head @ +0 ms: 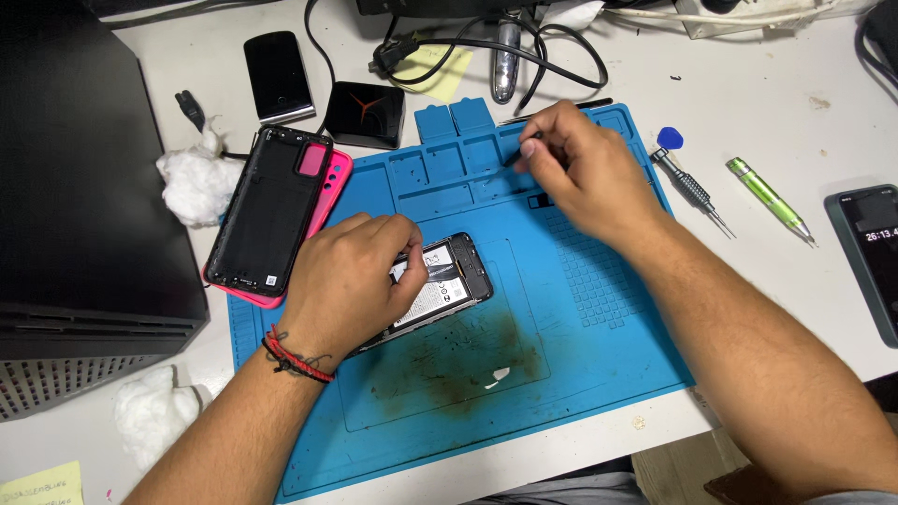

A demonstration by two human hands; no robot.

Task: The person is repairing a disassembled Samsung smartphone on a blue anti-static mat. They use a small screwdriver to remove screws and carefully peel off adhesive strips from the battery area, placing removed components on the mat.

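My left hand (351,281) is pressed flat over an opened phone (440,285), fingers curled around its upper edge and holding it down on the blue mat (580,318). My right hand (580,173) sits further away from me, over the mat's small tray compartments, with the fingertips (529,148) pinched together on something thin and dark; I cannot tell what it is. Just left of my left hand the phone's black back cover (267,210) lies on a pink case (332,192). Right of my right hand, off the mat, I see a screwdriver with a blue cap (687,182) and a green pen-like tool (767,198). White cotton wads (196,182) sit far left of my left hand.
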